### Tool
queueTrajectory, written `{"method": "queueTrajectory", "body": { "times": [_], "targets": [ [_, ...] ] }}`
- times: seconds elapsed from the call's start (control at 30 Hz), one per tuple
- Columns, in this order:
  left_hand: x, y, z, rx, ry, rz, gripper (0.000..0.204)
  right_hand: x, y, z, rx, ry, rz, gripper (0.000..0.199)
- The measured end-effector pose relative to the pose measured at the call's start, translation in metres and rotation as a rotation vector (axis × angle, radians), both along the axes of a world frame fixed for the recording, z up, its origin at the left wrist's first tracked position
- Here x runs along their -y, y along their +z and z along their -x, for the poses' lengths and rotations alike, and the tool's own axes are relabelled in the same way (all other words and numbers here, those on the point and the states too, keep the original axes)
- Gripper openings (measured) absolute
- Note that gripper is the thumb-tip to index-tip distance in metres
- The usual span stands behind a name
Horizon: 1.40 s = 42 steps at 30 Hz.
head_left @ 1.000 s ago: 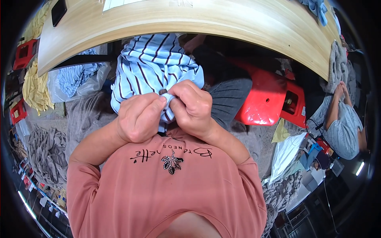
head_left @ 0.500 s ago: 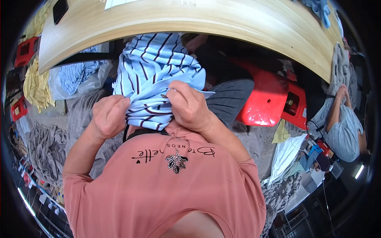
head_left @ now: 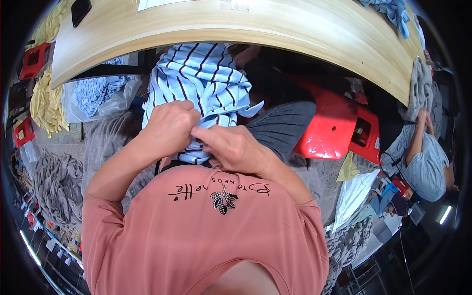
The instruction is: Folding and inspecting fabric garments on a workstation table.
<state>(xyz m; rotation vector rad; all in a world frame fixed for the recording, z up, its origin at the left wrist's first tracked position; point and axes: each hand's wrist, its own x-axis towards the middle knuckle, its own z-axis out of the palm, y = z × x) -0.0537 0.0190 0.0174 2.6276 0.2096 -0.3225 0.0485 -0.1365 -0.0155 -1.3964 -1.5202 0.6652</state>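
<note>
Fingers [head_left: 184, 107] of L hand [head_left: 169, 127] curled in tight on the striped cloth [head_left: 199, 81], tips tucked out of sight; R hand [head_left: 235, 149] has thumb & forefinger bent in close, meeting the L hand over the same cloth. Can't tell if the R one pinches a fold.

L to R from there: far L of frame, a red stool [head_left: 34, 60] up top, yellow cloth [head_left: 47, 103] hanging in a heap just below. Grey cloth pile [head_left: 58, 182] at mid-L, rumpled. Black phone [head_left: 81, 11] upper L, flat on the pale wood table [head_left: 236, 33], which curves across the top of the frame. Under its L end, a blue striped bundle [head_left: 93, 96] in a clear plastic bag [head_left: 130, 94].

Ctr: striped cloth, lt blue w/ dark lines, bunched on the lap btwn table edge & pink top [head_left: 206, 231]; one pale flap sticks out to its R. Dark trouser leg [head_left: 282, 125] just R of it, then a shiny red seat [head_left: 327, 130]. White sheet [head_left: 356, 196] lower R of that. Upper R: blue cloth [head_left: 393, 14] on the table, grey knit [head_left: 420, 91] hanging at its R end. Far R, a co-worker [head_left: 425, 164] in a grey-blue top, hands together near the knit.
</note>
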Motion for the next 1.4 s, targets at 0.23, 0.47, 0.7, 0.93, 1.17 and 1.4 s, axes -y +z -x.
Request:
{"method": "queueTrajectory", "body": {
  "times": [0.23,0.47,0.7,0.93,1.17,1.4],
  "targets": [
    [0.012,-0.019,0.002,0.326,0.248,0.180,0.016,0.011,-0.024,-0.024,0.115,-0.314,0.148,0.028],
    [-0.001,0.008,-0.007,0.489,0.303,0.219,0.015,0.004,0.023,-0.030,-0.118,-0.209,-0.114,0.015],
    [-0.007,0.020,-0.008,0.058,0.421,0.640,0.009,0.005,0.021,-0.027,0.168,-0.194,0.058,0.023],
    [0.000,0.005,-0.007,-0.007,0.500,0.857,0.008,-0.008,0.020,-0.022,0.090,-0.274,-0.269,0.017],
    [0.010,0.008,-0.008,0.145,0.604,0.887,0.008,0.000,0.016,-0.032,0.005,-0.369,-0.055,0.035],
    [0.000,0.019,-0.015,0.104,0.488,0.734,0.009,0.002,0.007,-0.041,0.373,-0.520,-0.134,0.040]
  ]
}}
